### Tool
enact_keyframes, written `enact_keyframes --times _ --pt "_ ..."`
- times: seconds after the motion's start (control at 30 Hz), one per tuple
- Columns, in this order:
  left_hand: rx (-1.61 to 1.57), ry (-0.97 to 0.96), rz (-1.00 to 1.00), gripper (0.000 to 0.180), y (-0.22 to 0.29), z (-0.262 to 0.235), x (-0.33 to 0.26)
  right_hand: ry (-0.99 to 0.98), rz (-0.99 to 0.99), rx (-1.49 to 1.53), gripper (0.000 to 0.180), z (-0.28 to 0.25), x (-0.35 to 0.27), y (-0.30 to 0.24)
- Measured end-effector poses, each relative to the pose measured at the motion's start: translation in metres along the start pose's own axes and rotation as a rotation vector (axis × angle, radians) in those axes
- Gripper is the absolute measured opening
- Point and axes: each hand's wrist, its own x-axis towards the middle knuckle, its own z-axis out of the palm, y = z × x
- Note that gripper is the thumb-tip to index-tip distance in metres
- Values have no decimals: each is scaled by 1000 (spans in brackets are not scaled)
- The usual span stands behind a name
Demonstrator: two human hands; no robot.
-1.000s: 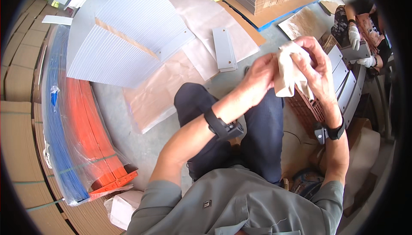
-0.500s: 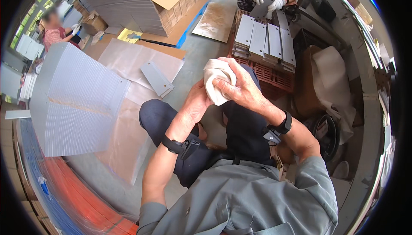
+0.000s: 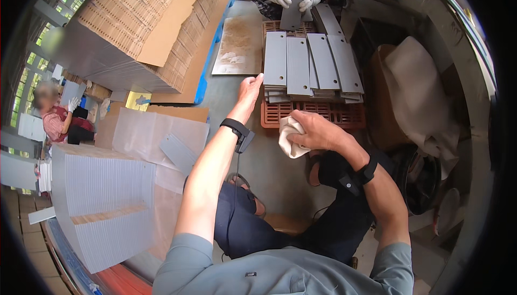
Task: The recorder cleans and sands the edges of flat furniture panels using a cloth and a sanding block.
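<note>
Grey concrete floor [image 3: 280, 171] under red-brown plastic pallet [image 3: 312, 113], cardboard sheet [image 3: 238, 47].

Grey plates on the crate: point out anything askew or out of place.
The grey plates on the red crate are not squared: they fan out, the right ones tilting rightward. One loose plate lies apart on paper at left. Nothing looks damaged.

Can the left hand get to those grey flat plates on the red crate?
Probably yes. The left hand is stretched out, open, right beside the nearest of the grey plates on the red crate, with nothing between them. The right hand holds a white cloth and stays out of the way.
</note>
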Motion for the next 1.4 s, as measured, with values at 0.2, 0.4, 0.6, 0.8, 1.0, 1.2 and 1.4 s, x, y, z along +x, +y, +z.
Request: enact_keyframes --times 0.2,0.4,0.6,0.8,1.0,1.2,1.4 --pt "336 -43 51 53 -10 33 45 -46 -17 -114 39 -18 -20 21" --pt "215 99 8 34 -10 26 31 94 -56 -51 40 -41 -21 31" --pt "-143 -94 -77 30 20 -2 -24 426 -43 81 48 -53 -18 20" --pt "-206 -181 52 34 66 0 -168 511 -340 -99 46 -15 10 2" --pt "-189 -268 194 37 42 -17 -270 1022 56 -213 32 -67 61 57" --pt "-284 -178 231 37 14 -37 -292 901 277 273 42 -80 33 148" --pt "-314 -90 263 35 21 -47 -291 625 165 960 49 -74 14 55"
